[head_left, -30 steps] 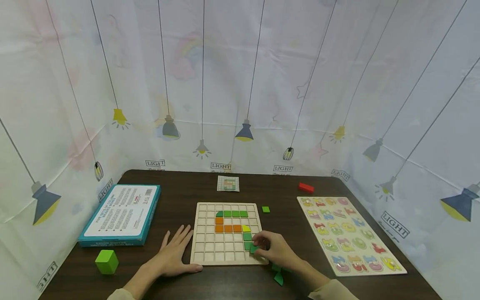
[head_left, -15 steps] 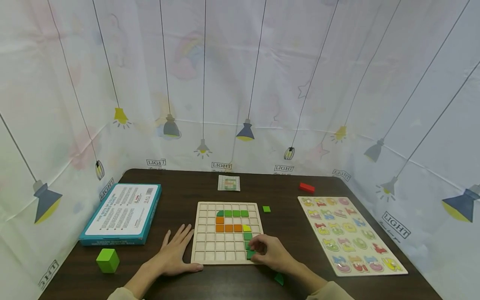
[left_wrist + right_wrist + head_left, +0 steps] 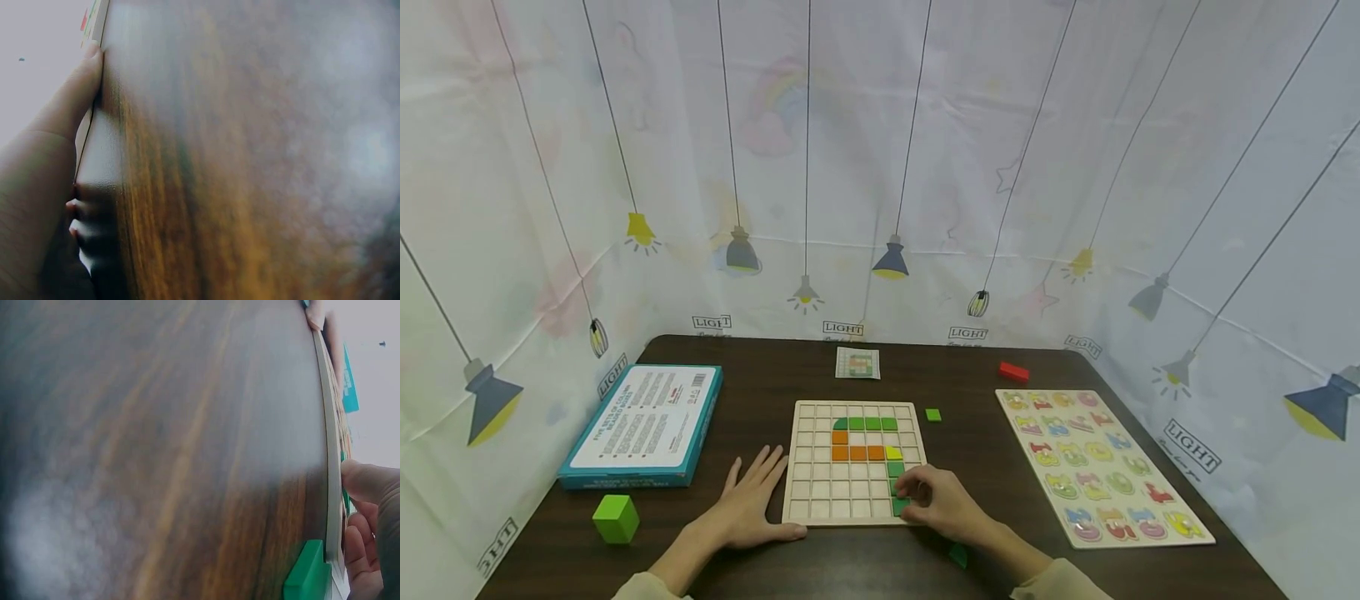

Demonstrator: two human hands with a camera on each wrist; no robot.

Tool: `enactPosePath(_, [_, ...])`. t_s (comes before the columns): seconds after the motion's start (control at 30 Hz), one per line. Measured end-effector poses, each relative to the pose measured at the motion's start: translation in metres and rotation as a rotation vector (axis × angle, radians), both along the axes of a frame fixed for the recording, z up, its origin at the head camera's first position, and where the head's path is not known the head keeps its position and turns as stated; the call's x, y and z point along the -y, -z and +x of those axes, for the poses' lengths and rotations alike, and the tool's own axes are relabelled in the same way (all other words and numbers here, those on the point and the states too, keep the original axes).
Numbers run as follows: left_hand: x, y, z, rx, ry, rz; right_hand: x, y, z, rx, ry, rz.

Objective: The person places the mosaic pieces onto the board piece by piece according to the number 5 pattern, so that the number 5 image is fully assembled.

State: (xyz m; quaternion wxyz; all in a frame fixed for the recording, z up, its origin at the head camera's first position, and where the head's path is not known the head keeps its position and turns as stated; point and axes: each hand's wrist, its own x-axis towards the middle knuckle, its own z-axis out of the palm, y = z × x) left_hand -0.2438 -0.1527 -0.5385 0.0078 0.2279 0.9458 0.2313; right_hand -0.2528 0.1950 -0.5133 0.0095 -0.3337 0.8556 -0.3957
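Observation:
A wooden grid board (image 3: 820, 492) lies in front of me, with green, orange and yellow tiles set in some of its squares. My right hand (image 3: 947, 504) is over its near right corner, thumb and curled fingers on a small green tile (image 3: 899, 506) in the bottom row. In the right wrist view the thumb is on that green tile (image 3: 345, 497) at the board's edge. My left hand (image 3: 741, 508) lies spread on the table, with the thumb at the board's near left corner and the fingertips by its left side.
Loose green pieces (image 3: 958, 554) lie beside the right wrist, and a light green tile (image 3: 932, 415) is right of the board. A pattern card (image 3: 857, 363) and red block (image 3: 1014, 372) are behind. A teal box (image 3: 640, 425) and green cube (image 3: 616, 519) stand left; an animal puzzle board (image 3: 1097, 467) lies right.
The right hand has brought the green tile down from beside the board's right column into the bottom row, and has barely moved over the last half second. The left hand stays in place.

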Motion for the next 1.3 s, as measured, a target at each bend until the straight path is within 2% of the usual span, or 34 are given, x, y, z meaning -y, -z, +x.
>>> enactPosePath(0.13, [0.0, 0.002, -0.001, 0.007, -0.007, -0.026, -0.003, -0.003, -0.002, 0.021, 0.031, -0.017])
enactPosePath(0.3, [-0.001, -0.004, 0.001, 0.02, -0.011, -0.036, -0.016, -0.008, -0.008, 0.001, 0.129, -0.038])
enactPosePath(0.4, [-0.001, -0.007, 0.002, 0.025, -0.018, -0.057, -0.025, -0.011, -0.012, -0.019, 0.174, -0.016])
enactPosePath(0.53, [-0.001, -0.008, 0.002, 0.03, -0.023, -0.077, -0.037, -0.011, -0.012, 0.017, 0.198, 0.007])
enactPosePath(0.73, [-0.002, -0.008, 0.002, 0.026, -0.022, -0.075, -0.051, -0.009, -0.005, 0.064, 0.205, 0.039])
enactPosePath(1.3, [-0.003, -0.013, 0.006, 0.034, -0.017, -0.062, -0.085, -0.003, 0.024, -0.016, 0.283, 0.068])
